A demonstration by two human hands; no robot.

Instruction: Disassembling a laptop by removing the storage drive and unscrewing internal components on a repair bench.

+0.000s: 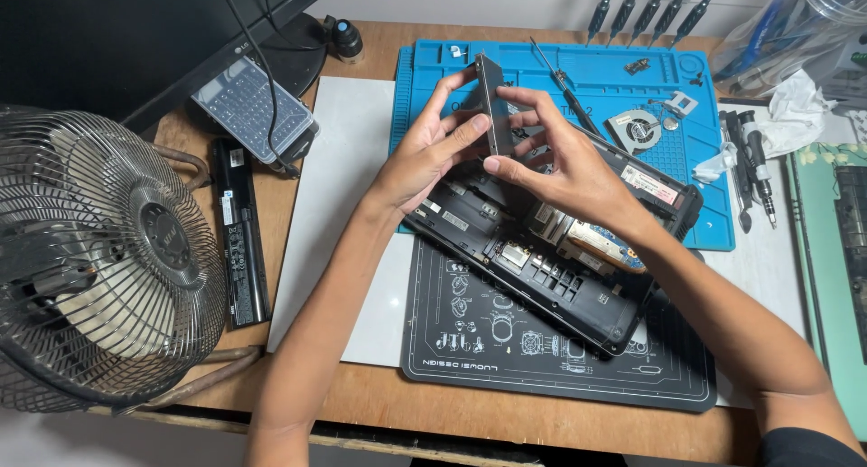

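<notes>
Far on the left, a round metal fan [99, 259] is seen at the edge of the wooden table [379, 404]. Beside it, a long black laptop battery [240, 232] is laid flat, and a clear case of screwdriver bits [253, 106] is set above it. Next, the left hand [424, 155] is held up over the middle of the table. Its fingers are spread a little and pressed on one face of a thin dark flat drive [492, 106], which is held on its edge in the air. The right hand [560, 164] is put on the other side, and the drive's lower edge is pinched between its thumb and fingers. Under both hands, an opened laptop base [551, 250] is laid aslant across a black work mat [542, 359] and a blue repair mat [578, 79]. It is judged that the drive is being taken out or looked over just above its bay. A firm, even hold on both edges is called for next. Further right, a small cooling fan [634, 128] and some screwdrivers [754, 164] are laid out.
</notes>
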